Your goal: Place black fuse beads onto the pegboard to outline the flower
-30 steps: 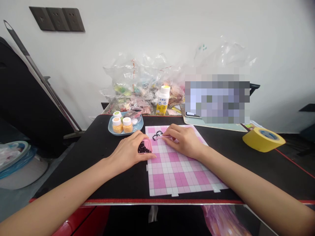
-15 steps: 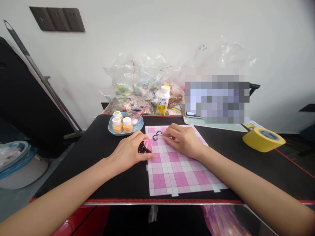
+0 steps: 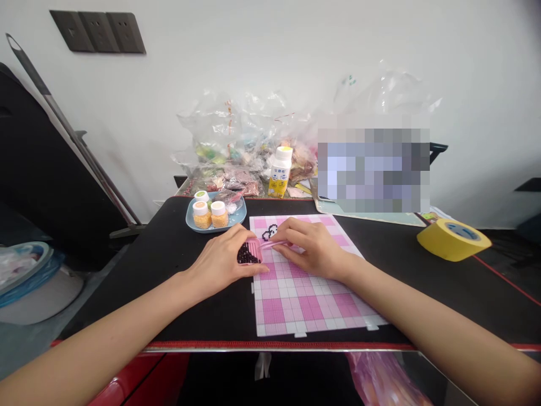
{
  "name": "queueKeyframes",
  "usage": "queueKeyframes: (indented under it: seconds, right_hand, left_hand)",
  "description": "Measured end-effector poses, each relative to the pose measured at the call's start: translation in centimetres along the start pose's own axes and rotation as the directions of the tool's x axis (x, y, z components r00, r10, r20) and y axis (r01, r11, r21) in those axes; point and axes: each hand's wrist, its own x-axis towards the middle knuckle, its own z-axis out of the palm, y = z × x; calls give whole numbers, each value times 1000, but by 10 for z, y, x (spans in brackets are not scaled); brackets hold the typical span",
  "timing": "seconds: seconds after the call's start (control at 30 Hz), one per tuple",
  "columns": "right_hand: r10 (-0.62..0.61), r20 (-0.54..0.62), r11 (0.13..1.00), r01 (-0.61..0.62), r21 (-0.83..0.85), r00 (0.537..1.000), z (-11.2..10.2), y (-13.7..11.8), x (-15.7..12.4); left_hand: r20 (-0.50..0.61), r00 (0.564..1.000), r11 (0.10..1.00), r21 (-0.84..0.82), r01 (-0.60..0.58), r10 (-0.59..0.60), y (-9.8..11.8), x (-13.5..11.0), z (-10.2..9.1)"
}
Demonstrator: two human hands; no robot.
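On the surface (image 3: pixel 198 316), I see a pegboard (image 3: pixel 296 307) in the middle, a bead tray (image 3: pixel 256 246) at its left edge. Behind the tray, further left, a plate (image 3: pixel 239 217) carries jars (image 3: pixel 202 219); a bottle (image 3: pixel 279 175) stands behind the pegboard, bags (image 3: pixel 240 152) behind that, a tape roll (image 3: pixel 439 241) off right.

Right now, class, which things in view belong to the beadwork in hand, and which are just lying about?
In the job:
pink tray in left grip
black beads
pink tool in right grip
checked board
black bead outline
lidded jars, probably supplies

Lying about:
yellow tape roll
white-and-yellow bottle
plastic bags
bin
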Motion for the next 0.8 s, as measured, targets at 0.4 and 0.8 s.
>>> queueKeyframes:
  seconds: [0.4, 0.8]
  right_hand:
    - [-17, 57, 1000, 17, 14, 998, 3, -3, 1]
    - [-32, 19, 999, 32, 13, 999, 4, -3, 1]
  left_hand:
    - [-12, 1000, 1000, -10, -4, 3, 1, 0, 1]
    - [-13, 1000, 1000, -9, -1, 1, 1, 0, 0]
